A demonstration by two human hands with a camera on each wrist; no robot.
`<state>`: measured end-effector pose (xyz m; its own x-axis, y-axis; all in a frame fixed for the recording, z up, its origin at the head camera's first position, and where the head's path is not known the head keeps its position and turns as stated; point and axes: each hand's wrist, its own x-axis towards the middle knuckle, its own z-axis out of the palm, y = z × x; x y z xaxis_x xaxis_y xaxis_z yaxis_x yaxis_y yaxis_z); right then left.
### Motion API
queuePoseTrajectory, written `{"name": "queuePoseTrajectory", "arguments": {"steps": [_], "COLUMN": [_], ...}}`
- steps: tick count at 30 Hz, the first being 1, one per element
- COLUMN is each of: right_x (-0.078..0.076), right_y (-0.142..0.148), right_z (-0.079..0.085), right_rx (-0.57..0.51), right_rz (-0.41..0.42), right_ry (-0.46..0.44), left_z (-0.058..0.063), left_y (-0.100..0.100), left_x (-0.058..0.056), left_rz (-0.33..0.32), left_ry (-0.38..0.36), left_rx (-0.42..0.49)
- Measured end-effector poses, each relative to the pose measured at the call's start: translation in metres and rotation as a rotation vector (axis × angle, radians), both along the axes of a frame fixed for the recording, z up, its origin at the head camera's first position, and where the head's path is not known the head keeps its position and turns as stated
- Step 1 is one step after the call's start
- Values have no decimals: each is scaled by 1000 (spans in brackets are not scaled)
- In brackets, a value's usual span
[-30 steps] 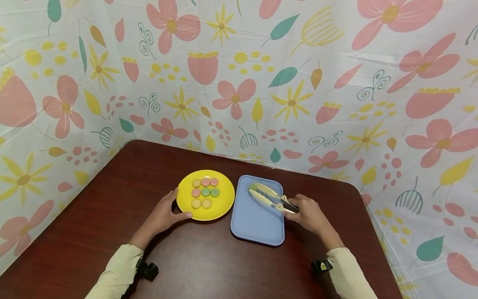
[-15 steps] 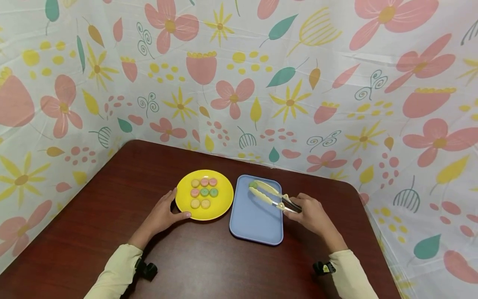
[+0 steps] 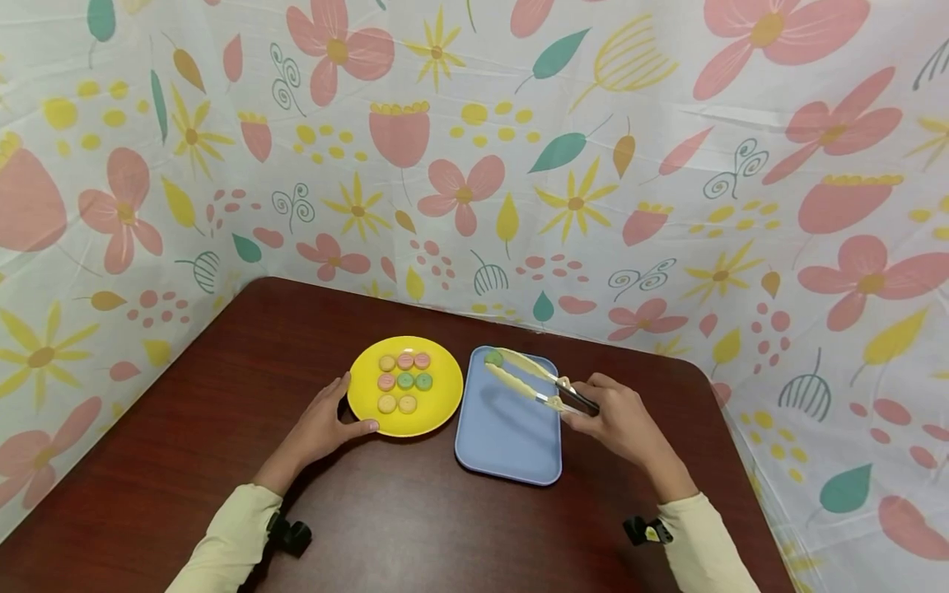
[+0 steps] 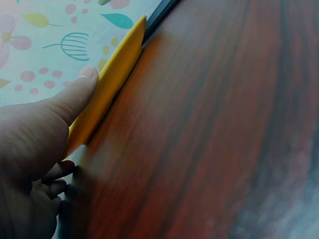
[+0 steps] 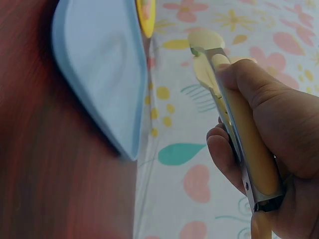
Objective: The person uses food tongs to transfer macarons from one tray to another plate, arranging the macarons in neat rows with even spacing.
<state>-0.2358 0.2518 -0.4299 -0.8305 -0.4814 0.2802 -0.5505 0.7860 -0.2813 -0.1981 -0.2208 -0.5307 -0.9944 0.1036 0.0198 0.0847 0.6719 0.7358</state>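
A yellow plate [image 3: 437, 403] bears several small round macarons [image 3: 405, 380] in cream, pink and green. My left hand [image 3: 319, 428] grips its left rim, with the thumb [image 4: 79, 94] along the plate's edge in the left wrist view. To the right lies a blue tray [image 3: 504, 445]. My right hand [image 3: 611, 420] holds a pair of tongs [image 3: 544, 387] with cream tips over the tray; in the right wrist view the thumb presses on the tongs' handle [image 5: 249, 134]. A green macaron [image 3: 493, 357] sits at the tong tips, above the tray's far left corner.
A dark brown wooden table [image 3: 415, 527] lies under everything. Behind and beside it hangs a floral-patterned cloth [image 3: 460, 189], close to the table's far edge. Plate and tray stand side by side with a narrow gap.
The tongs, with the green macaron at their tips, have risen slightly and shifted left and away over the tray. My left hand stays at the plate's rim.
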Motion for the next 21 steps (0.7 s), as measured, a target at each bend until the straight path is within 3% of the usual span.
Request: {"name": "queuePoseTrajectory", "arguments": {"steps": [9, 21], "right_x": [5, 4], "right_y": [-19, -38], "right_z": [9, -2], "right_rx": [-4, 24], "right_rz": [57, 116], "right_ry": [-11, -50], "left_z": [-1, -2], "left_y": [0, 0], "left_x": [0, -1], "left_rz": [0, 0], "left_ry": [0, -4], "left_rx": [3, -1]}}
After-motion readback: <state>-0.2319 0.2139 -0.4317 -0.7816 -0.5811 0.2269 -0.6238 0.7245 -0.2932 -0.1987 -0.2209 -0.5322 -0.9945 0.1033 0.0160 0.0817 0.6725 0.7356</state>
